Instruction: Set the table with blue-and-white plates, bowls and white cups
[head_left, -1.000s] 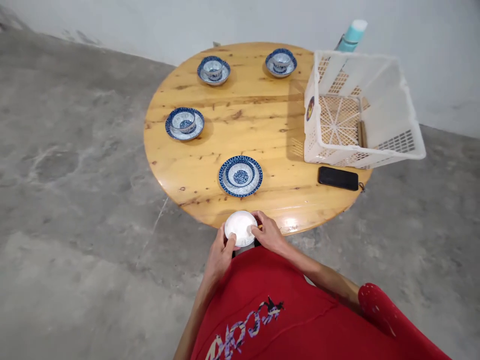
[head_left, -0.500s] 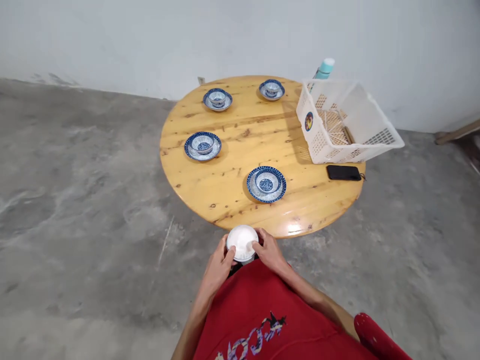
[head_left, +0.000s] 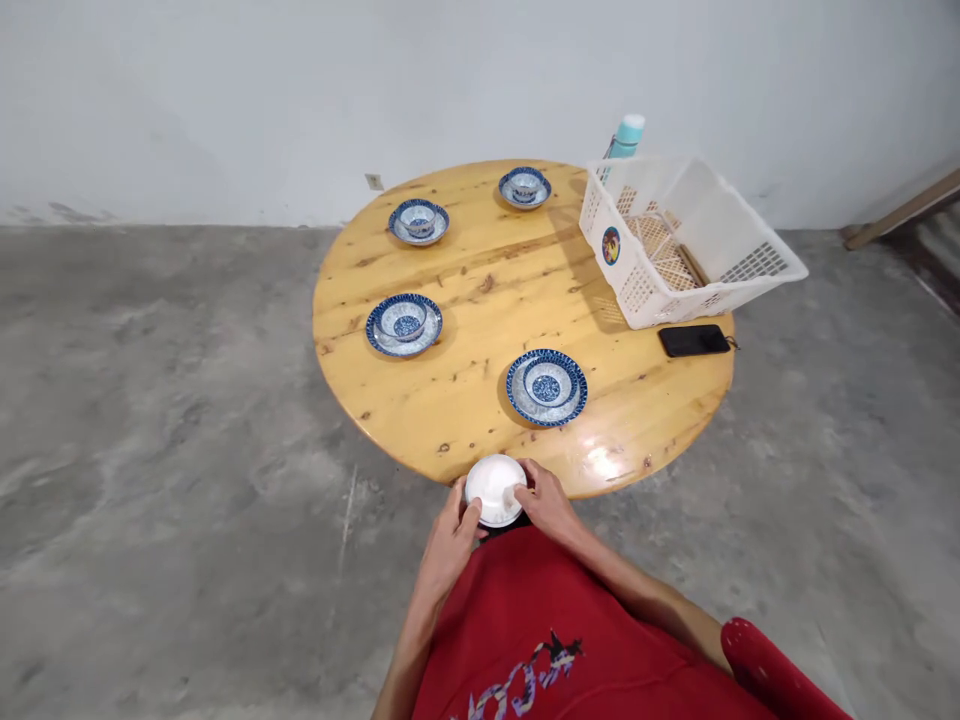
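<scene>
Just off the near edge of the round wooden table (head_left: 480,430), both hands hold a round white bowl (head_left: 495,485). My left hand (head_left: 451,540) grips its left rim, thumb on top and fingers curled beneath. My right hand (head_left: 550,505) pinches the opposite rim, with its thumb reaching over the inside. A pale shape inside the bowl by that thumb is too faint to name. Nearest to the hands on the table stands a blue-and-white bowl (head_left: 548,385) on a matching blue-rimmed plate (head_left: 525,408).
More bowl-and-plate sets stand at the left (head_left: 405,325), back left (head_left: 418,221) and back (head_left: 525,187). A white plastic basket (head_left: 652,300) holding wooden sticks occupies the right side. Near it are a black phone (head_left: 694,341) and a light-blue bottle (head_left: 626,138). A wall rises behind.
The bowl and both hands have shifted slightly right in view and look closer to the table edge. The bowl's outer side shows less now. The camera view has turned a little.
</scene>
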